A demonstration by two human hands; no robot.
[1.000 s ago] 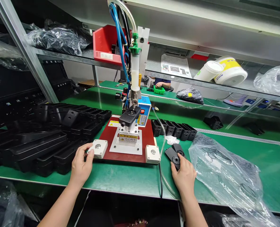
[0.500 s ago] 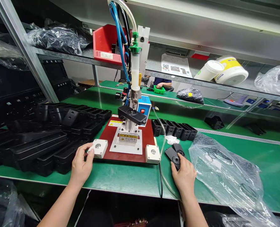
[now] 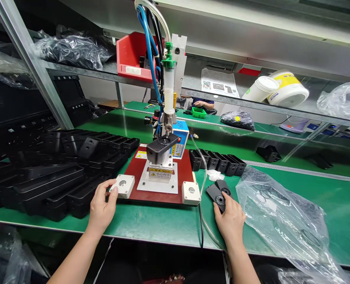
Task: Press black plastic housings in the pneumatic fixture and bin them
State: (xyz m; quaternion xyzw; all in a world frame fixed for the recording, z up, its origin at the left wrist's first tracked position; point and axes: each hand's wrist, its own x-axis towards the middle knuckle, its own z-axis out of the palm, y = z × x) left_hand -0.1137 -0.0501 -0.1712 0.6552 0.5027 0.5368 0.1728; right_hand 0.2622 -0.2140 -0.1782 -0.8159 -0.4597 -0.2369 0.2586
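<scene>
My left hand (image 3: 102, 205) rests with its thumb and fingers apart against the left side of a white button box (image 3: 124, 186). My right hand (image 3: 229, 217) is closed on two overlapping flat black plates with round dial-like rings (image 3: 217, 196), low over the green bench. Between my hands stands a dispensing machine with an upright syringe (image 3: 169, 85) on a dark red base (image 3: 133, 169). Under its nozzle sits a black oblong part with a ribbed top (image 3: 160, 150), pointing toward the front left. A second white button box (image 3: 191, 192) is at the base's right corner.
Black housings (image 3: 47, 181) are piled at the left. Several smaller black parts (image 3: 218, 161) stand in a row behind the plates. A clear plastic bag (image 3: 278, 209) lies at the right, and a hose (image 3: 206, 221) runs over the bench edge. Beyond the shelf is a co-worker's hand (image 3: 200, 104).
The black part under the nozzle has turned, its long end swinging from the right round to the front left. Both my hands have stayed in place.
</scene>
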